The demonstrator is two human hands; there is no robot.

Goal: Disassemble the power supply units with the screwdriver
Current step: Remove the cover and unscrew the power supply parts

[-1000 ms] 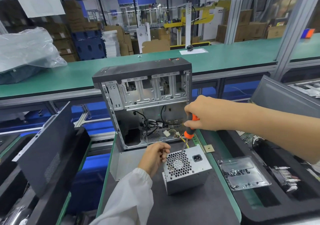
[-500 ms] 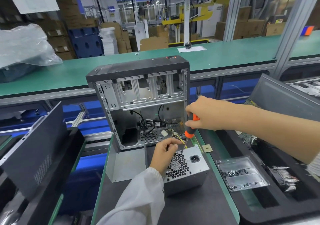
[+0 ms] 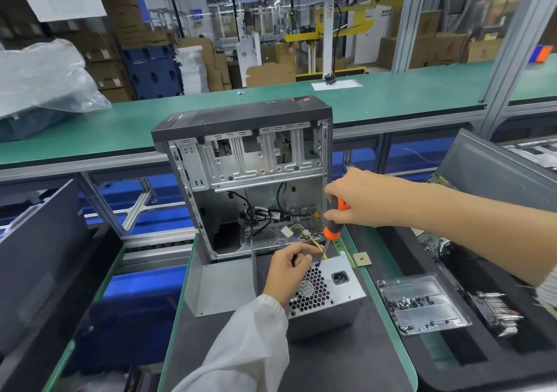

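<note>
The right hand (image 3: 354,197) grips the orange-and-black screwdriver (image 3: 331,229), tip down on the top corner of the grey power supply unit (image 3: 327,298) lying mid-surface before the open computer case (image 3: 250,177), while the left hand (image 3: 289,272), fingers curled, holds its upper edge.

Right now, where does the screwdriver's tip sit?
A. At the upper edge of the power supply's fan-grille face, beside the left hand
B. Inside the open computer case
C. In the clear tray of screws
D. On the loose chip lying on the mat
A: the right hand holds the screwdriver with its shaft slanting down to the top edge of the power supply, just by the left hand.
</note>
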